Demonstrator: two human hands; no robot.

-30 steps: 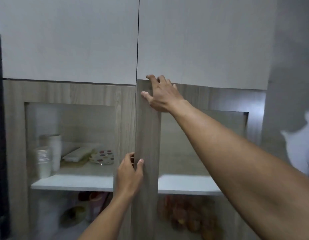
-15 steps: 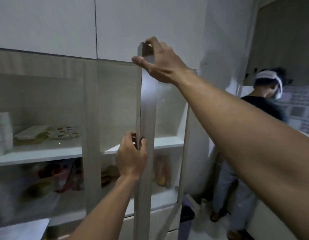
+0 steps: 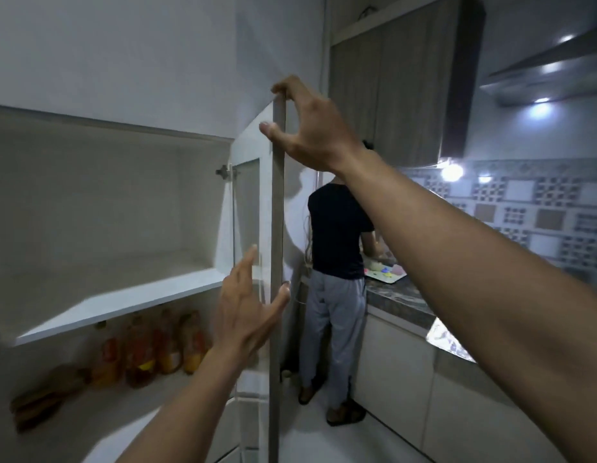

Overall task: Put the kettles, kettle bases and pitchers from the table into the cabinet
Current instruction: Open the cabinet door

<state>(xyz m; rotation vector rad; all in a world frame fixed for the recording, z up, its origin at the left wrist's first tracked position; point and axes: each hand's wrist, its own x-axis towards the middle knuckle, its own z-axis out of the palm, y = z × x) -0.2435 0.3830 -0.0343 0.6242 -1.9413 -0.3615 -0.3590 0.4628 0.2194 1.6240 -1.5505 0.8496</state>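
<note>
The cabinet (image 3: 116, 305) stands open on my left, its upper white shelf bare. Its glass-panelled door (image 3: 277, 228) is swung out towards me, edge-on in the middle of the view. My right hand (image 3: 310, 128) rests at the door's top corner, fingers spread, fingertips touching the edge. My left hand (image 3: 247, 305) is at mid-height beside the door edge, fingers apart, thumb touching the edge. No kettle, kettle base or pitcher is in view.
Several bottles of amber liquid (image 3: 150, 349) and brown items (image 3: 46, 392) sit on the lower shelf. A person (image 3: 337, 262) in a dark shirt stands at the stone counter (image 3: 400, 302) just behind the door. White floor runs between cabinet and counter.
The door has swung wide open and my view has turned right. My left hand has loosened its grip on the door edge; my right hand has followed the top corner.
</note>
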